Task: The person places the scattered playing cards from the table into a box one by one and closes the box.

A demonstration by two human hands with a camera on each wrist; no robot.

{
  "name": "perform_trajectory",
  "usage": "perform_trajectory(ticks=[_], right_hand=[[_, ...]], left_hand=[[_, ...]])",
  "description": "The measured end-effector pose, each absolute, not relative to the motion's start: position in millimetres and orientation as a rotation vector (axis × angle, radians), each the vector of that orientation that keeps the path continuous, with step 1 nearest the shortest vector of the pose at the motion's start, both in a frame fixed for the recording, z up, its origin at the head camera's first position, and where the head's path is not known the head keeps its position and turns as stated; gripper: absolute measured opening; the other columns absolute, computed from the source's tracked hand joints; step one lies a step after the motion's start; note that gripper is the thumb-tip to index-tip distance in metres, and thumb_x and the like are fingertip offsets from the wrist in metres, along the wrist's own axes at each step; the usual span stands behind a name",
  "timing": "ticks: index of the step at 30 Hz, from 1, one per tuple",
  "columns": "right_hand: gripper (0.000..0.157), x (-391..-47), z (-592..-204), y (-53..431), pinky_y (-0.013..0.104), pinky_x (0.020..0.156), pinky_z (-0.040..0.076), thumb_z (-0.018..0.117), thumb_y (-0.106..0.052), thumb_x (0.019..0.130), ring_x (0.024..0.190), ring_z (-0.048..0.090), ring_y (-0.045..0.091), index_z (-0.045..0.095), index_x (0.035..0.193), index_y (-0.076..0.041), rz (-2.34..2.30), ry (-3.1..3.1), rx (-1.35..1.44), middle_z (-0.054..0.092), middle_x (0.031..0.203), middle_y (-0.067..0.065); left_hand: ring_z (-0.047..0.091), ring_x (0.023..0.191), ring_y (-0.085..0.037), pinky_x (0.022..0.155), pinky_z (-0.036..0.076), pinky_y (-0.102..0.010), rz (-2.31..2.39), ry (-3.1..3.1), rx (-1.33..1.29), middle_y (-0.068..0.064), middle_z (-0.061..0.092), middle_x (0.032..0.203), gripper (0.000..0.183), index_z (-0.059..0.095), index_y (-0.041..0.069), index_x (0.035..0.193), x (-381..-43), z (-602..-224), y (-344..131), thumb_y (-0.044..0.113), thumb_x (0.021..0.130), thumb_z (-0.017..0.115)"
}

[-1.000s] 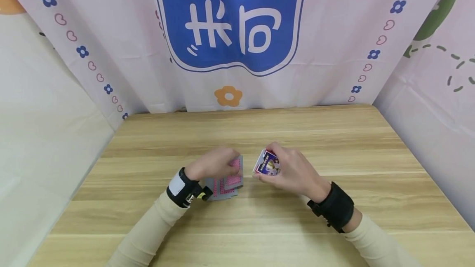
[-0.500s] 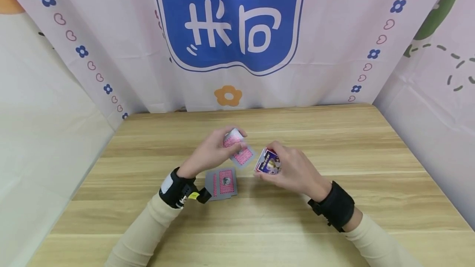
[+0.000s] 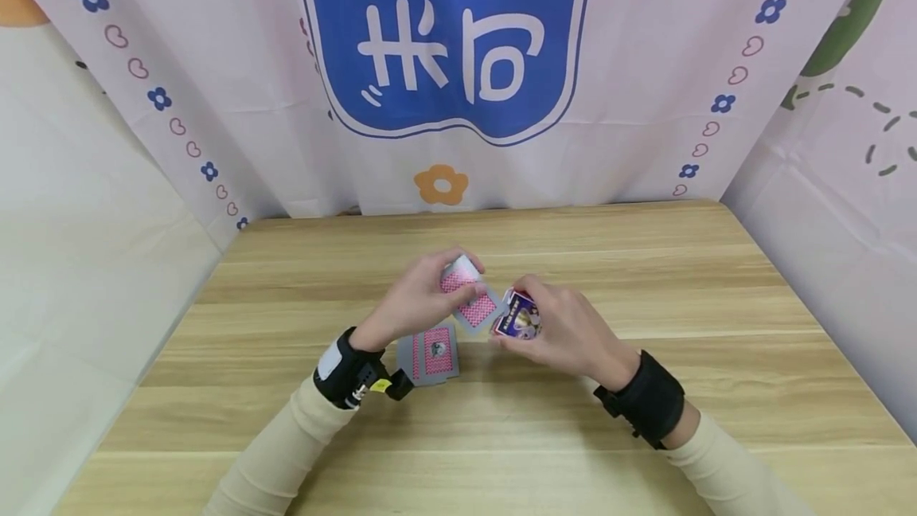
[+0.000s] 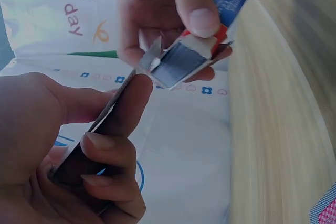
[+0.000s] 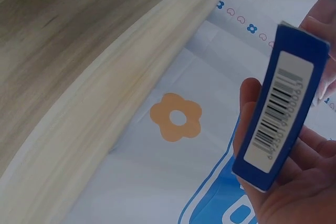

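Observation:
My left hand (image 3: 411,299) pinches a thin packet of playing cards (image 3: 478,310) between thumb and fingers, their pink checkered backs facing up. The packet's leading corner is at the mouth of a blue card box (image 3: 521,318); whether it has entered cannot be told. My right hand (image 3: 579,337) grips this box. In the left wrist view a grey stack of card edges (image 4: 181,64) fills much of the box's mouth. A barcode shows on the box's blue end (image 5: 283,108) in the right wrist view. Below my left hand, a small pile of cards (image 3: 435,353) lies back-up on the table.
The wood-grain table (image 3: 544,436) stretches out around both hands. Behind it hangs a pale curtain (image 3: 344,173) with a blue emblem and an orange flower. Pale cloth also hangs at both sides.
My left hand has picked up part of the card pile, raised it away from the table, then moved slightly right to the box. My right hand and the box have barely moved.

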State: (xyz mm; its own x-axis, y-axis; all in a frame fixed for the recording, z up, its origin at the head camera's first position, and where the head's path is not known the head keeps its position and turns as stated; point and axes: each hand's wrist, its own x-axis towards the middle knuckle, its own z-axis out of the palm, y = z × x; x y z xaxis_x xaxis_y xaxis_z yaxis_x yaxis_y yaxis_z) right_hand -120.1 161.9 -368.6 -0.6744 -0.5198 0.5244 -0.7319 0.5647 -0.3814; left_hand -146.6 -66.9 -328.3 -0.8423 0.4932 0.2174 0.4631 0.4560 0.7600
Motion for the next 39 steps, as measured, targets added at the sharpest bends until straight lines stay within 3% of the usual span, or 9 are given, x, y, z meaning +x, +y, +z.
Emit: perform_trajectory(ticks=[11, 27, 30, 36, 39], right_hand=[[0.06, -119, -370, 159, 0.018, 0.042, 0.047, 0.076, -0.049, 0.072, 0.056, 0.053, 0.001, 0.053, 0.106, -0.006, 0.866, -2.443, 1.047, 0.062, 0.076, -0.002], [0.054, -119, -372, 160, 0.02, 0.041, 0.047, 0.079, -0.039, 0.069, 0.055, 0.053, 0.005, 0.053, 0.103, -0.005, 0.866, -2.417, 1.019, 0.06, 0.072, 0.0], [0.052, -119, -373, 161, 0.02, 0.04, 0.047, 0.078, -0.037, 0.07, 0.054, 0.052, 0.004, 0.053, 0.102, -0.005, 0.867, -2.414, 1.017, 0.059, 0.071, -0.001], [0.058, -121, -370, 163, 0.019, 0.038, 0.046, 0.078, -0.042, 0.071, 0.051, 0.052, 0.004, 0.052, 0.105, -0.004, 0.881, -2.41, 0.979, 0.061, 0.073, 0.001], [0.061, -122, -367, 164, 0.019, 0.037, 0.045, 0.078, -0.046, 0.07, 0.051, 0.051, 0.003, 0.051, 0.104, -0.004, 0.886, -2.413, 0.942, 0.062, 0.074, 0.001]], left_hand=[[0.053, 0.05, -0.01, 0.039, 0.042, -0.026, 1.507, 2.792, 0.943, 0.0, 0.062, 0.071, 0.014, 0.056, 0.012, 0.099, -142, -342, -52, 0.017, 0.09, 0.066], [0.054, 0.055, -0.007, 0.042, 0.046, -0.024, 1.521, 2.812, 0.898, 0.0, 0.06, 0.074, 0.017, 0.051, 0.008, 0.097, -130, -365, -28, 0.023, 0.094, 0.059], [0.055, 0.06, -0.008, 0.046, 0.049, -0.026, 1.5, 2.755, 0.911, -0.001, 0.06, 0.077, 0.016, 0.051, 0.009, 0.098, -129, -365, -27, 0.023, 0.096, 0.056], [0.045, 0.06, -0.016, 0.052, 0.039, -0.03, 1.553, 2.529, 0.843, -0.005, 0.052, 0.074, 0.025, 0.056, 0.013, 0.099, -135, -349, -42, 0.028, 0.104, 0.037], [0.041, 0.056, -0.018, 0.05, 0.035, -0.029, 1.574, 2.53, 0.837, -0.005, 0.048, 0.068, 0.027, 0.06, 0.013, 0.098, -137, -343, -48, 0.024, 0.105, 0.036]])
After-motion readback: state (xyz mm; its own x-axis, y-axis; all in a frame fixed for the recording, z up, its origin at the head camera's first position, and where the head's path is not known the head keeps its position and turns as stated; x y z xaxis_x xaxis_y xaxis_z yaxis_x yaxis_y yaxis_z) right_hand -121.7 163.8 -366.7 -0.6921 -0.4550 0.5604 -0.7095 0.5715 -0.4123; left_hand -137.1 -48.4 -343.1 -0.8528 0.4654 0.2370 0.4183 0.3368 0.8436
